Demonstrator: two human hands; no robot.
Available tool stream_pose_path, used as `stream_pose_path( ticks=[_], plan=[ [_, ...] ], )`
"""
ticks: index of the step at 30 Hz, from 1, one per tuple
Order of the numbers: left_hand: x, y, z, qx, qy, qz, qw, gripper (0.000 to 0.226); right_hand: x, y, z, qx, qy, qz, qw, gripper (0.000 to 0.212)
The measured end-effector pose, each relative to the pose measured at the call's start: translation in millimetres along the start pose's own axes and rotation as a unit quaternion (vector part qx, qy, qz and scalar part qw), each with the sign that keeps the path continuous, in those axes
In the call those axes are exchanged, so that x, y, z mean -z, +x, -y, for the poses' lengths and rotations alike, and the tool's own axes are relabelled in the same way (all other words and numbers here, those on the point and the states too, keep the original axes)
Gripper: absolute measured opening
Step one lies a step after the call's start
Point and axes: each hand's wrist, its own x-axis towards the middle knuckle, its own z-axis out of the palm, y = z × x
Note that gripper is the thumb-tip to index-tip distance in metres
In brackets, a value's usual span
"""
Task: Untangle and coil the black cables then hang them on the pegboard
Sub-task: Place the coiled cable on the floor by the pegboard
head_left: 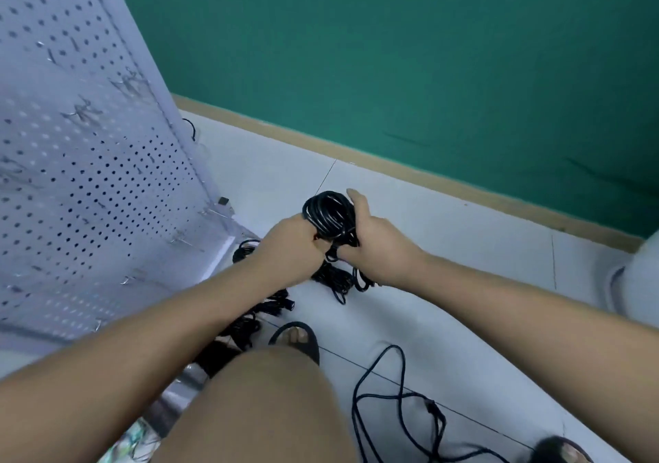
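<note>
gripping a coiled black cable [330, 214] from both sides, the left hand [290, 245] and right hand [376, 245] hold it above the floor [445, 266], right of the pegboard [89, 177].

Both bare forearms reach forward and converge ahead of the body, hands close together. The left hand [290, 245] is curled in a fist round the coil [328, 213] from the left; the right hand [378, 245] grips its right side, thumb pointing up along the loops.
</note>
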Motion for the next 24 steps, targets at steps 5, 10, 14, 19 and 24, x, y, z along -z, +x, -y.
stream_pose_path(
  ticks=[5,10,14,19,24],
  plan=[
    [-64,22,60,0.099,-0.029,0.066,0.992,0.022,-84,52,-44,-0.007,-0.137,0.038,0.99,0.106],
    [-129,38,115,0.227,-0.155,0.094,0.957,0.035,-152,92,-87,-0.013,-0.194,0.057,0.979,0.103],
    [-174,42,154,0.33,-0.256,0.073,0.906,0.041,-189,114,-113,0.009,-0.187,0.056,0.981,0.07],
    [-203,44,188,0.397,-0.307,0.035,0.864,0.026,-234,130,-134,0.045,-0.241,0.065,0.967,0.049],
    [-219,48,197,0.386,-0.227,0.005,0.894,0.039,-269,139,-150,0.05,-0.345,0.008,0.937,0.053]
  ],
)
